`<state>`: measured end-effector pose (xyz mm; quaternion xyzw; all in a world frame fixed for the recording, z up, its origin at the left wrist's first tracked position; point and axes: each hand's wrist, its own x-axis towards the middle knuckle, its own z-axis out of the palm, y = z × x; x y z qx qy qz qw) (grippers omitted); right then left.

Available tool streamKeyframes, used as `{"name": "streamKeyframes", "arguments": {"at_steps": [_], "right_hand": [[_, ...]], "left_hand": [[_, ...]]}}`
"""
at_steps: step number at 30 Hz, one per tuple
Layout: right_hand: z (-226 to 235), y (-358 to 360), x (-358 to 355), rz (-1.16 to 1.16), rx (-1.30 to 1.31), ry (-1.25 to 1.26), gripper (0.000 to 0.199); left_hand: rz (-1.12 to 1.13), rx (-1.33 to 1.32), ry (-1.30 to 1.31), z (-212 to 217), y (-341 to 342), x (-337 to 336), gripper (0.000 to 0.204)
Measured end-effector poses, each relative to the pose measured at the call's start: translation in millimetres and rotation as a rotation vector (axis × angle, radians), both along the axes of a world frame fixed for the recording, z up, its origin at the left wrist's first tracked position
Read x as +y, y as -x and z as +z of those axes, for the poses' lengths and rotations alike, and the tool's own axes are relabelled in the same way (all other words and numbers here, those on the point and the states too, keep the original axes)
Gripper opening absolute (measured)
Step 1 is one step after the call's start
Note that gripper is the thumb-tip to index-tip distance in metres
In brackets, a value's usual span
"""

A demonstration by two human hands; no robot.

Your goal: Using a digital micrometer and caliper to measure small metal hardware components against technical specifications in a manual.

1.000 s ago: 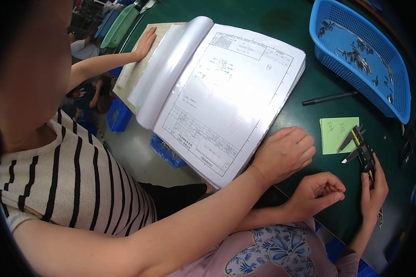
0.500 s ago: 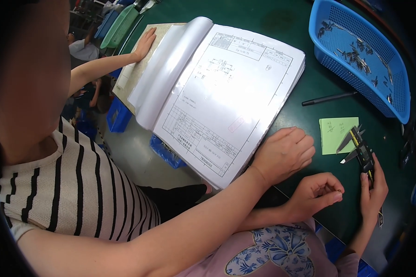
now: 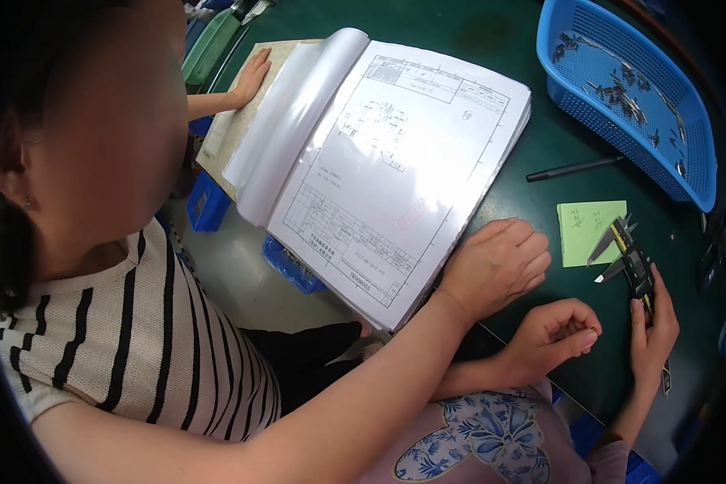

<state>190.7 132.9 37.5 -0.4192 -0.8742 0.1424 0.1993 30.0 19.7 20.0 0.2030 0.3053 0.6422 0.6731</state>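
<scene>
My right hand [image 3: 655, 327] is closed round a black caliper [image 3: 639, 273] with yellow edges. Its metal jaws are parted, pointing left over a green sticky note [image 3: 582, 234] with handwriting on it. To the left, my left hand [image 3: 552, 335] is curled, thumb and forefinger pinched together. A tiny brownish tip shows at the fingertips, too small to name. Just beyond rests a co-worker's hand [image 3: 500, 262], loosely curled beside an open binder [image 3: 403, 177] of drawings in plastic sleeves.
A blue perforated basket [image 3: 569, 101] at the far right holds many small metal pins. Next to it, a black pen [image 3: 573, 168] lies on the green table [image 3: 492, 189]. A co-worker in a striped top [image 3: 137, 323] leans in from the left, one forearm crossing before me.
The co-worker's head and torso have moved right, toward the binder. My two hands and the caliper stay nearly in place.
</scene>
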Motion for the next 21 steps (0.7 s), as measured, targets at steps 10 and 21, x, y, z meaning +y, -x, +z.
{"name": "streamKeyframes", "arguments": {"at_steps": [10, 21], "right_hand": [[0.9, -0.1, -1.7, -0.056, -0.024, 0.061, 0.042], [4.2, 1.6, -1.6, -0.072, -0.034, 0.092, 0.041]], "left_hand": [[-0.014, 2.158, -0.413, -3.5, 86.1, 24.4, 0.009], [0.005, 2.189, -0.422, -5.0, 86.6, 26.5, 0.013]]}}
